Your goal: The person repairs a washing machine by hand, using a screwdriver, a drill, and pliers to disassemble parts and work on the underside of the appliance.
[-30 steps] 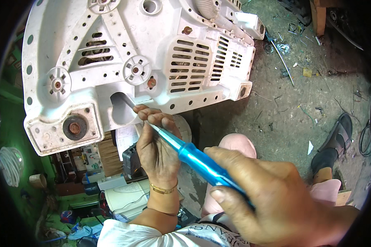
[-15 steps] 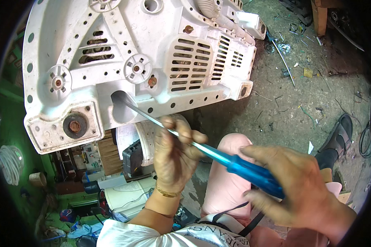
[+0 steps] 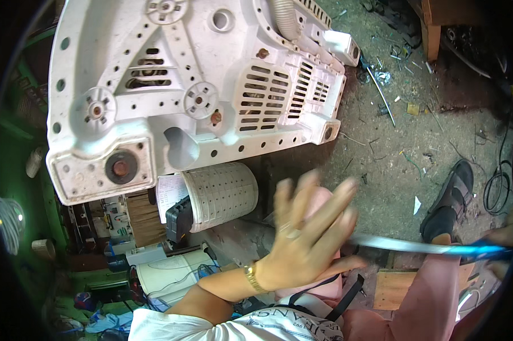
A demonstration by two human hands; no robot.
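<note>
My left hand (image 3: 307, 244) is open, its blurred fingers spread above my pink-clad knee, with nothing in it. At the right rim of the view, my right hand (image 3: 502, 236) is partly cut off and closed round the blue handle of a long screwdriver (image 3: 404, 244). The screwdriver's metal shaft is smeared by motion and points left, toward my left hand. In front of me stands a large white plastic machine base (image 3: 211, 62), with slotted vents, round bosses and rusty bolts. A rounded opening (image 3: 180, 149) in its lower edge has no tool in it.
A white perforated drum (image 3: 225, 193) lies below the base, next to a black case (image 3: 180, 219). Debris and a thin rod (image 3: 381, 96) lie on the concrete floor (image 3: 376, 153). A wooden board (image 3: 401, 288) is by my legs, and a black cable (image 3: 498, 190) coils at right.
The screwdriver has come out of the base's opening and swung far right in my right hand. My left hand has let go of its shaft, moved right and spread its fingers.
</note>
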